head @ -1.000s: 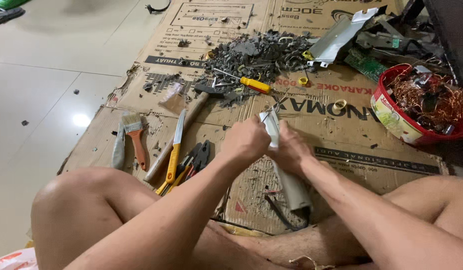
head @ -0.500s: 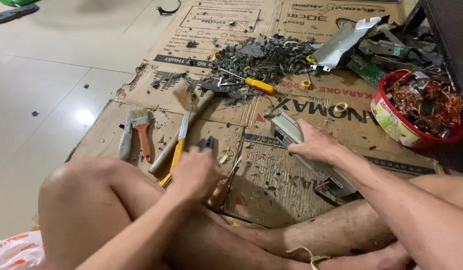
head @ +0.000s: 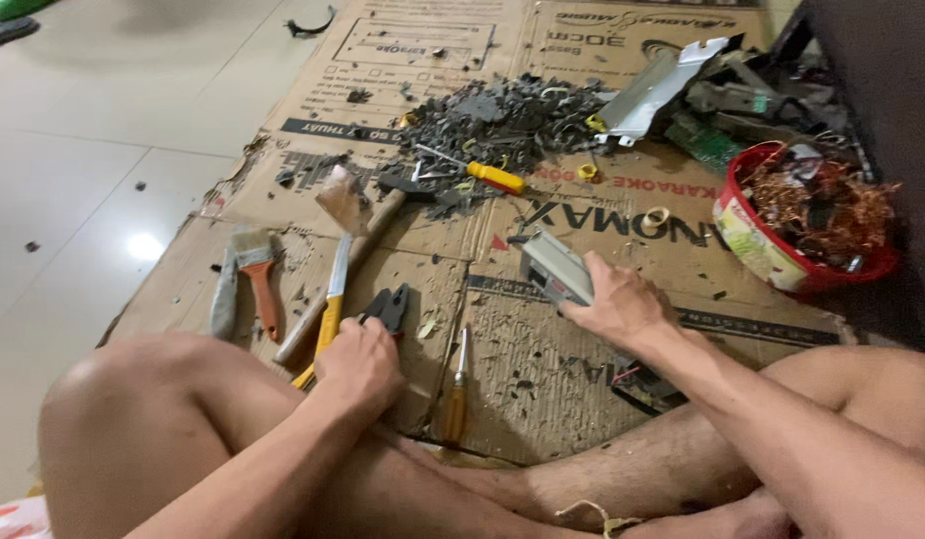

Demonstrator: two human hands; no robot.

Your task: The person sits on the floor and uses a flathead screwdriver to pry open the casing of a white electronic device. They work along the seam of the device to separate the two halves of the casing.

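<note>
Fingers of the left hand (head: pixel 359 365) now curl over the black pliers (head: pixel 387 307) on the cardboard, having let go of the grey metal casing (head: pixel 554 268); the right hand (head: pixel 619 302) alone keeps it clamped, pressed down beside the knee.

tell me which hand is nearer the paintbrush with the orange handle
Left. The left hand rests on the pliers, just right of the paintbrush; the right hand holds a grey metal part much farther right.
</note>
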